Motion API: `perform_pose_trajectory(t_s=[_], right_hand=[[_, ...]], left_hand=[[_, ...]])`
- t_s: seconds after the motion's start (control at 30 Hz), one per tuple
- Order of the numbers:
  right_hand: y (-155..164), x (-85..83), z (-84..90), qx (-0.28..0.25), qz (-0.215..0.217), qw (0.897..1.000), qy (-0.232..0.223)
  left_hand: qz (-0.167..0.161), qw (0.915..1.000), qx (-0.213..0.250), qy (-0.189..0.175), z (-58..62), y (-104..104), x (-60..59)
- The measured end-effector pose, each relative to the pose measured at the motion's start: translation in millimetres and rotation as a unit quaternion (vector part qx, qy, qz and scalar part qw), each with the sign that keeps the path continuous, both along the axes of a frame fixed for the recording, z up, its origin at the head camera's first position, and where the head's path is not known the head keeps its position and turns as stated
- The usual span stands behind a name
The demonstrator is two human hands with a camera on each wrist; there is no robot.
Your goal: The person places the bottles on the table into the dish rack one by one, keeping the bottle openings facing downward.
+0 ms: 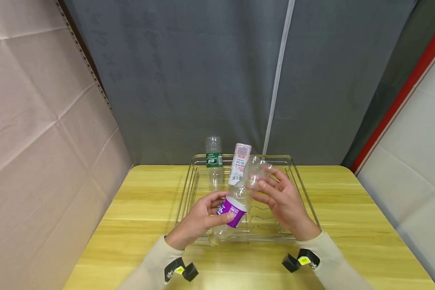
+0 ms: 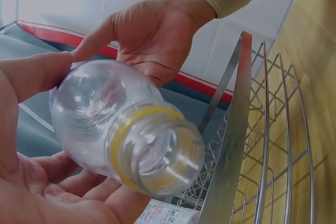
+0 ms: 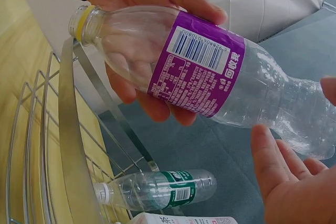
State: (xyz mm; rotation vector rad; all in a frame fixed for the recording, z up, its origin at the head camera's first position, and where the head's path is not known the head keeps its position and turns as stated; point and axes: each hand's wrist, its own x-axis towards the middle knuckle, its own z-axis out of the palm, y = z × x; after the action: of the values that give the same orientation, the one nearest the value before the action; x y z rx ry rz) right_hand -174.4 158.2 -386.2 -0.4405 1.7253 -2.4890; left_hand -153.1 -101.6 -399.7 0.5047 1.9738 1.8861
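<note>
A clear plastic bottle [image 1: 233, 209] with a purple label and a yellow ring at its capless neck lies tilted between both hands. My left hand [image 1: 206, 215] grips it round the label, the thumb across the front. The neck [image 2: 157, 150] points down toward me. Near the base end, my right hand [image 1: 284, 199] has its fingers fairly straight beside the bottle, fingertips [image 3: 261, 135] at its side; firm contact is hard to tell. Behind, a clear bottle with a green label [image 1: 214, 160] and a pinkish-white bottle [image 1: 240, 161] stand in a wire rack [image 1: 304, 189].
The metal rack rests on a wood-grain table [image 1: 148, 209], its flat rim [image 3: 76, 129] close under the hands. Grey curtain [image 1: 188, 80] hangs behind the table. Pale cloth walls [image 1: 50, 141] rise at both sides.
</note>
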Motion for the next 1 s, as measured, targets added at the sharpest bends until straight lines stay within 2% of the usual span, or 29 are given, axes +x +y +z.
perform_pose_trajectory(t_s=[0.47,0.67,0.83,1.0], right_hand=[[-6,-2.8,3.9,0.012,-0.001,1.0,0.004],[-11,-4.9,9.6,0.029,0.002,1.0,0.003],[-19,-12.8,18.1,0.048,0.002,0.999,0.012],[-32,-24.7,27.1,0.057,-0.001,0.998,0.013]], left_hand=[[-0.003,0.9999,0.009,-0.007,-1.2,-2,3.0],[0.0,0.9999,0.006,0.009,-2.2,-8,2.9],[0.032,0.9992,0.011,0.021,-3.8,-25,-0.2],[0.098,0.9948,0.023,0.015,-5.9,-50,-1.9]])
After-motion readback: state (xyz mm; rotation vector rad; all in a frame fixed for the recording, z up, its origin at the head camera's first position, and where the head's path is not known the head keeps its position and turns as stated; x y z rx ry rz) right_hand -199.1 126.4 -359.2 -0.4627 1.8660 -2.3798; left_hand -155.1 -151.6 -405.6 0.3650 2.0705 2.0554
